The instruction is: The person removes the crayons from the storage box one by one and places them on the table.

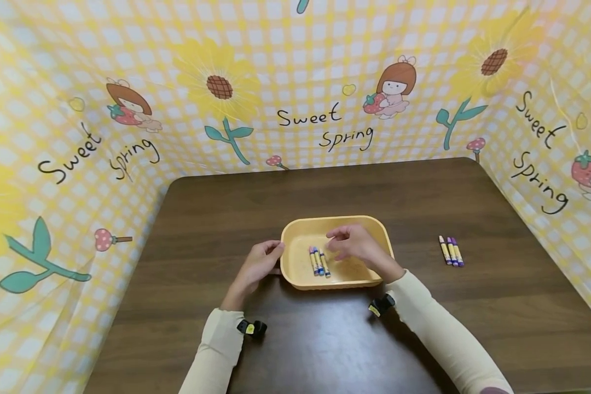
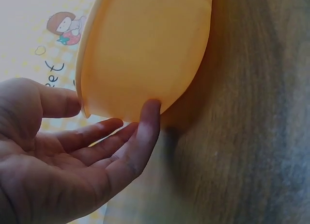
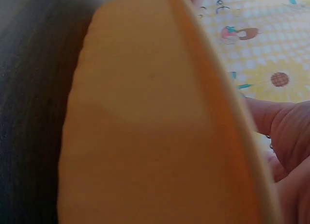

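Note:
A yellow plastic tray (image 1: 337, 221) stands on the table. Three crayons (image 1: 319, 261) in yellow wrappers, one with a pink tip and others blue, lie side by side on its floor. My left hand (image 1: 260, 264) holds the tray's left end; in the left wrist view the thumb is at the rim and the fingertips (image 2: 151, 107) touch the outer wall. Over the right half of the tray hovers my right hand (image 1: 354, 243), fingers loosely bent just right of the crayons, nothing seen in it. In the right wrist view the tray wall (image 3: 140, 112) covers part of that hand.
To the right of the tray, three more crayons (image 1: 451, 251), one pale-tipped and two purple, lie together on the dark wooden table (image 1: 216, 208). A yellow checked cloth (image 1: 295, 82) with flowers and lettering hangs around the table's back and sides.

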### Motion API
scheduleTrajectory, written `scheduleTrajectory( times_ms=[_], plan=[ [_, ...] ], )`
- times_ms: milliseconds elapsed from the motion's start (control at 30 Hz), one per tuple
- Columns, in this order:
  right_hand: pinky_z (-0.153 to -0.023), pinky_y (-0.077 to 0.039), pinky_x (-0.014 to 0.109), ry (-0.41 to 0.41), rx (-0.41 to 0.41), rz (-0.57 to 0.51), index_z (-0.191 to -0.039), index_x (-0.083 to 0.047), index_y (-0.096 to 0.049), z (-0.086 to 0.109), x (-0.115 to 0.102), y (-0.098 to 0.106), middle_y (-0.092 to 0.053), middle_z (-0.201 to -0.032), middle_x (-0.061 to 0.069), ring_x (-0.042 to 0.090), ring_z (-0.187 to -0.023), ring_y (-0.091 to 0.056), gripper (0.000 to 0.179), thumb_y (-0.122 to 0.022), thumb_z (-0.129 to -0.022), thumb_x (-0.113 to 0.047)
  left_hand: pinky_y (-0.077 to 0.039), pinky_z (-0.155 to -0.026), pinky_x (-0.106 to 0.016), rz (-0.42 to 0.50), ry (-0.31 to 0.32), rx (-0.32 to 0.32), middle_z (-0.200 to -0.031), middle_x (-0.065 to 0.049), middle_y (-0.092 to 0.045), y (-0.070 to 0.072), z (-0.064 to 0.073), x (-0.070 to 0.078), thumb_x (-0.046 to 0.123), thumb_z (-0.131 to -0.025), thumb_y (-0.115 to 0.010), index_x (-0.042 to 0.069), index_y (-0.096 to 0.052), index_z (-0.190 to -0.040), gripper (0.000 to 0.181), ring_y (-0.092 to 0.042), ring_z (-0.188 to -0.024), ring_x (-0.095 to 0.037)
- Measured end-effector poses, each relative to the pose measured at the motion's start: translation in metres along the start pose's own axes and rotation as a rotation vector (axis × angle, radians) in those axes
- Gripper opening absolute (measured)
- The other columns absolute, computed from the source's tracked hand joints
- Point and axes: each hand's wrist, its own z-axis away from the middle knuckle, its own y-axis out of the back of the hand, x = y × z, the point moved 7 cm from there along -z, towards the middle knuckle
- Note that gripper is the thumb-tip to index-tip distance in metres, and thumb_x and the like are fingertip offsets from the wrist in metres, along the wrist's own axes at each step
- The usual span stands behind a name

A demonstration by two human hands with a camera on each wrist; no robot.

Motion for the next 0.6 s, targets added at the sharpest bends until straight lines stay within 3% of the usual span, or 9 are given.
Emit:
scheduleTrajectory(
  times_ms=[333,600],
  plan=[
    [-0.066,-0.062,0.03,-0.056,0.015,0.194,-0.113,0.009,-0.07,-0.012,0.017,-0.015,-0.069,-0.091,0.011,0.016,-0.07,-0.066,0.028,-0.072,-0.086,0.002,-0.063,-0.071,-0.032,0.014,0.002,0.023,-0.12,-0.021,-0.065,-0.002,0.0,-0.003,0.024,-0.107,-0.053,-0.004,-0.057,-0.138,0.042,-0.066,-0.084,-0.016],
    [-0.059,-0.049,0.02,-0.007,0.054,0.464,-0.094,0.0,-0.074,-0.014,0.012,-0.025,-0.068,-0.081,0.005,0.013,-0.067,-0.059,0.019,-0.084,-0.081,-0.009,-0.063,-0.07,-0.031,0.028,-0.005,0.05,-0.116,-0.019,-0.065,0.0,0.001,-0.006,0.027,-0.106,-0.055,-0.002,-0.058,-0.137,0.042,-0.065,-0.083,-0.014]
  ],
)
